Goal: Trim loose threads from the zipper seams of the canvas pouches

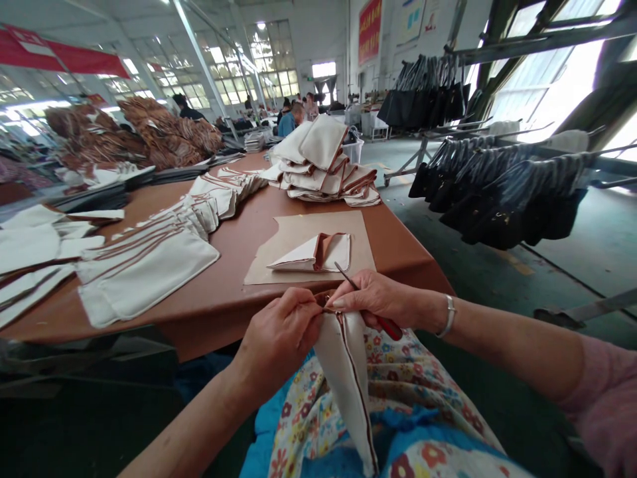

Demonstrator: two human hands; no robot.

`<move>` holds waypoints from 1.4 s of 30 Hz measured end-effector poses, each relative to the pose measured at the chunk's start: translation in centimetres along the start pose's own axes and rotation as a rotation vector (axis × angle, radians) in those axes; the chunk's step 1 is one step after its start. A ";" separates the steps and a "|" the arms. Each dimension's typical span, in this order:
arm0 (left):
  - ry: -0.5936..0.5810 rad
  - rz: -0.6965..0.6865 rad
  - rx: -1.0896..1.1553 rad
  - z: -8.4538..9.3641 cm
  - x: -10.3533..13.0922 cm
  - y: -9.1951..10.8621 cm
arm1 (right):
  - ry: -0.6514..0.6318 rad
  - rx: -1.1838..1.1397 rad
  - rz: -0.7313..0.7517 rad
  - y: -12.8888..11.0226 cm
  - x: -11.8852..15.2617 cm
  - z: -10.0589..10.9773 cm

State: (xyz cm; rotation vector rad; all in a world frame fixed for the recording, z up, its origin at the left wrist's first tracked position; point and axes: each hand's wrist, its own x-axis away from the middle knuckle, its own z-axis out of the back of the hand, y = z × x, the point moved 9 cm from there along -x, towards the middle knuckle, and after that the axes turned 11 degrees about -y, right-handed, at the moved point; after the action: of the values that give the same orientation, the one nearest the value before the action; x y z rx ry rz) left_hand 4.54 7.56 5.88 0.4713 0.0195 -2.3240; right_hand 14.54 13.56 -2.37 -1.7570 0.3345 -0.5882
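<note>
A white fabric piece with brown edging (343, 378) hangs down over the flowered apron (418, 372). My left hand (283, 332) pinches its top edge from the left. At the same edge, my right hand (373, 299) grips the fabric with its fingertips and also holds a pointed tool with a red handle (389, 326), whose thin metal tip points up and left. Just beyond my hands, a folded white piece with brown lining (336, 252) lies on a brown paper sheet (298, 227). My fingers partly hide the top of the held piece.
White pieces are heaped (318, 166) at the back of the brown table (239, 245). A fanned row of them (149, 265) runs along the left. Racks with black pieces (497, 192) stand on the right. People sit far back.
</note>
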 end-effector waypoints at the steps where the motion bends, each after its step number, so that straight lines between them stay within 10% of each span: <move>1: -0.016 0.002 -0.069 -0.1 -0.1 0.3 | 0.003 -0.013 -0.002 0.2 -0.1 0.0; 16: -0.027 -0.093 -0.329 -2.4 0.8 1.5 | 0.015 0.097 -0.038 0.6 -0.4 0.0; 25: -0.112 0.135 0.441 -1.9 0.8 -2.3 | 0.063 0.300 0.037 -1.2 -0.5 0.3; 33: -0.517 0.427 1.017 -6.6 0.1 -3.4 | -0.008 0.401 0.109 -2.0 -0.4 -0.5; 42: -0.088 0.485 0.629 -2.4 0.0 -4.7 | -0.018 0.303 0.160 -4.7 -0.5 2.5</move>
State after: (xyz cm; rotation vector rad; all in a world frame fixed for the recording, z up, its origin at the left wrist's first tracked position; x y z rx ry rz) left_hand 2.07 11.32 3.09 0.5979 -0.7975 -1.8303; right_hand 15.08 17.08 1.63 -1.4293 0.3503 -0.4804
